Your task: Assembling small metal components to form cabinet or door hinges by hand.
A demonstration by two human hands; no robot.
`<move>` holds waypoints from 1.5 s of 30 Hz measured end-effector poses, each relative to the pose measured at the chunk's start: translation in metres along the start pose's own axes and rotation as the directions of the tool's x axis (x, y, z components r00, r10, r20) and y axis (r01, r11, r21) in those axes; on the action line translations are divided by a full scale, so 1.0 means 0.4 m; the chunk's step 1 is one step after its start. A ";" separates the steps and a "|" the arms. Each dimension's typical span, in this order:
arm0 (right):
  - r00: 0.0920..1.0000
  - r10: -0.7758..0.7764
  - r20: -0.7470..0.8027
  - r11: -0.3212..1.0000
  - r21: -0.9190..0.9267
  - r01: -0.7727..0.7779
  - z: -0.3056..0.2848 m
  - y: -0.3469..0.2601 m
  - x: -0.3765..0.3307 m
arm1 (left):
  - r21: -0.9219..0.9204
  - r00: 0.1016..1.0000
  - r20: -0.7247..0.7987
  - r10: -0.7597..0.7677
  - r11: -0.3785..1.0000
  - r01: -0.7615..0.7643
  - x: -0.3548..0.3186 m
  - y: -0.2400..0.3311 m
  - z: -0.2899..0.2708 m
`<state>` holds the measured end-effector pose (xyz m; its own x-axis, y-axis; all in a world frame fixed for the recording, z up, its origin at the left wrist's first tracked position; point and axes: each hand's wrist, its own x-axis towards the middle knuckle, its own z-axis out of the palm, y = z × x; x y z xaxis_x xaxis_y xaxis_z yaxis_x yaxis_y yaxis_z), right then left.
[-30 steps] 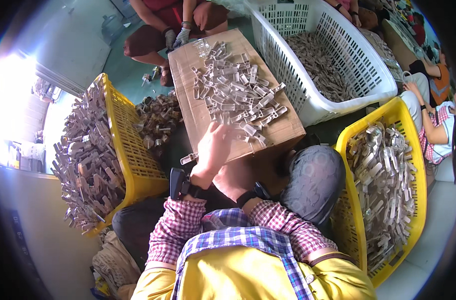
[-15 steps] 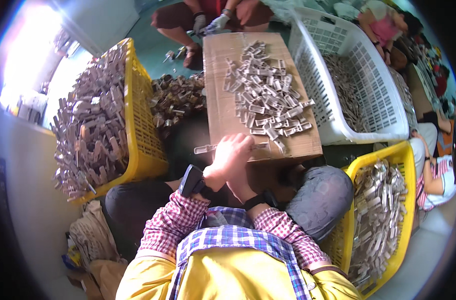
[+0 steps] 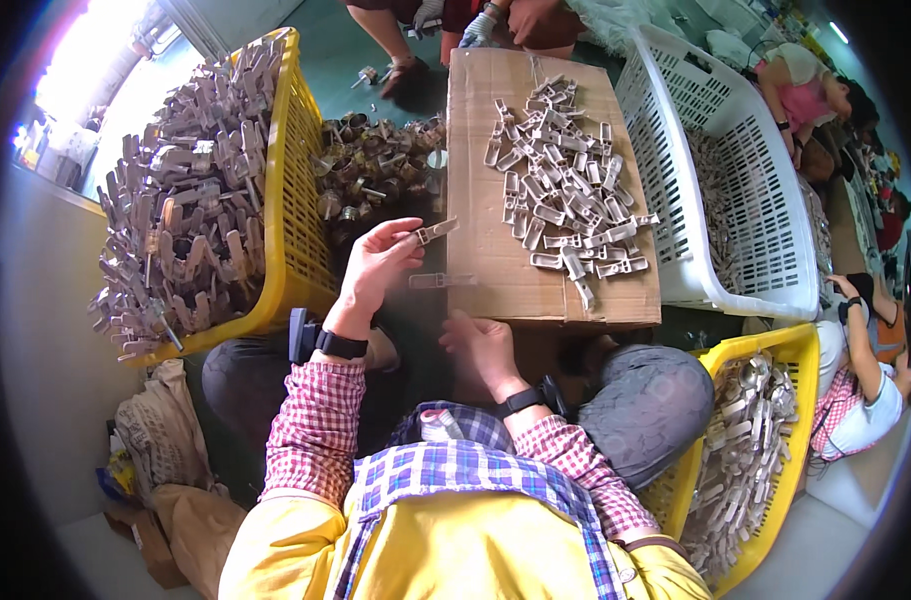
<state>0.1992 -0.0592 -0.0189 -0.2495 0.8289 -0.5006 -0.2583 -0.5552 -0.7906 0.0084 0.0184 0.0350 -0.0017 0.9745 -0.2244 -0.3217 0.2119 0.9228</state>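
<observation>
My left hand (image 3: 383, 265) is raised left of a cardboard box (image 3: 485, 250), its thumb and fingers pinching a small grey metal clamp handle (image 3: 437, 231). Just below it, another flat metal handle (image 3: 441, 281) juts out past the box's left edge. My right hand (image 3: 482, 350) hangs in front of the box's near edge, fingers loosely bent and slightly apart, with nothing visible in it. On the box top lies a loose pile of similar metal handles (image 3: 575, 195).
A yellow crate (image 3: 287, 200) heaped with metal parts stands left, beside a floor pile of round metal fittings (image 3: 370, 165). To the right are a white crate (image 3: 710, 285) and another yellow crate (image 3: 695, 490). Across the box, a co-worker's gloved hand (image 3: 478, 30) shows.
My hands, close together over the box's near edge before, are now apart. The left has moved left and up with a handle; the right has drawn back toward me. The view has shifted slightly.
</observation>
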 end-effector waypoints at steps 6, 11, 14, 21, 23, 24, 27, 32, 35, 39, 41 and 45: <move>0.999 -0.030 -0.017 0.999 0.029 0.031 0.008 -0.009 -0.005 | 0.158 0.999 -0.015 0.030 0.987 -0.028 0.029 -0.055 -0.003; 0.999 -0.049 -0.018 0.999 0.015 0.049 0.008 -0.010 -0.007 | 0.192 1.000 -0.007 -0.004 0.981 0.005 0.039 -0.067 0.005; 0.998 -0.057 -0.012 0.998 0.007 0.057 0.009 -0.015 -0.008 | 0.211 0.999 -0.023 -0.025 0.977 0.029 0.041 -0.074 0.001; 0.996 -0.071 -0.055 0.997 0.010 0.071 0.020 -0.027 -0.017 | 0.240 0.998 -0.057 -0.027 0.970 0.040 0.040 -0.085 0.002; 0.996 -0.070 -0.050 0.998 -0.002 0.070 0.021 -0.023 -0.016 | 0.251 0.998 -0.052 -0.021 0.968 0.033 0.042 -0.093 -0.004; 0.996 -0.071 -0.052 0.998 -0.001 0.071 0.019 -0.021 -0.015 | 0.259 0.999 -0.045 -0.017 0.966 0.028 0.042 -0.095 -0.003; 0.997 -0.067 -0.027 0.998 -0.016 0.066 0.012 -0.012 -0.012 | 0.343 0.997 -0.062 0.044 0.939 -0.020 0.039 -0.100 0.000; 0.995 -0.103 -0.016 0.995 0.009 0.103 0.012 -0.007 -0.010 | 0.420 0.997 -0.073 0.017 0.907 0.015 0.043 -0.083 0.001; 0.990 -0.140 -0.005 0.990 -0.003 0.140 -0.005 0.006 0.006 | 0.490 0.999 -0.018 -0.041 0.870 0.044 0.048 -0.070 0.006; 0.996 -0.077 0.053 0.997 0.005 0.076 -0.011 -0.007 0.011 | 0.871 0.805 0.145 0.575 0.312 -0.380 0.042 -0.012 0.105; 0.993 -0.107 0.050 0.993 0.054 0.104 -0.003 -0.014 0.002 | 0.801 0.722 0.446 0.529 0.123 -0.585 0.034 0.023 0.197; 0.827 -0.562 0.006 0.760 -0.390 0.519 -0.007 0.014 0.014 | 0.580 0.533 0.796 0.287 -0.111 -0.807 0.041 -0.067 0.365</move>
<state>0.1991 -0.0574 -0.0271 -0.0664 0.9973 0.0323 0.0382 0.0349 -0.9987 0.1554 0.0397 0.0523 0.6603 0.6390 0.3946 0.5864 -0.7669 0.2607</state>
